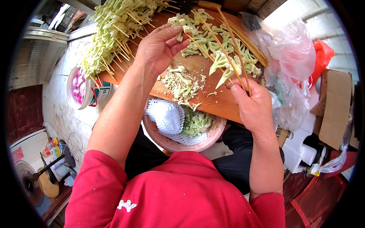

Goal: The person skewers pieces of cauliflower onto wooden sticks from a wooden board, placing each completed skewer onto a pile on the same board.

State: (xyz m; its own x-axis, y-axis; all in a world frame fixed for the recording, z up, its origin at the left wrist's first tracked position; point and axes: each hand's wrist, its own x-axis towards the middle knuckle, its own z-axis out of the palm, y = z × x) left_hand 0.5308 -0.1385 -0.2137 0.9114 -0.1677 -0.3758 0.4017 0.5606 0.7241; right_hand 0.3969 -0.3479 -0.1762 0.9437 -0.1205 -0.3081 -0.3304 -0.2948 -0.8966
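Observation:
My left hand (161, 47) pinches a pale cauliflower floret (179, 33) between thumb and fingers above the wooden board (222, 106). Several bamboo skewers (224, 49) fan out from my right hand (253, 102), closed around their lower ends. One skewer slants across to the fingertips of my left hand; whether its tip is inside the floret is hard to see. Cut cauliflower pieces (205, 40) lie across the far part of the board. Below my left hand are smaller scraps and crumbs (182, 83).
Skewered cauliflower (110, 34) is heaped at the far left. Loose skewers (251, 41) and plastic bags (291, 49) lie at the right. A pink basin (154, 136) with foam netting and leaves sits below the board. At left stands a white bucket (89, 99) with pinkish-purple contents.

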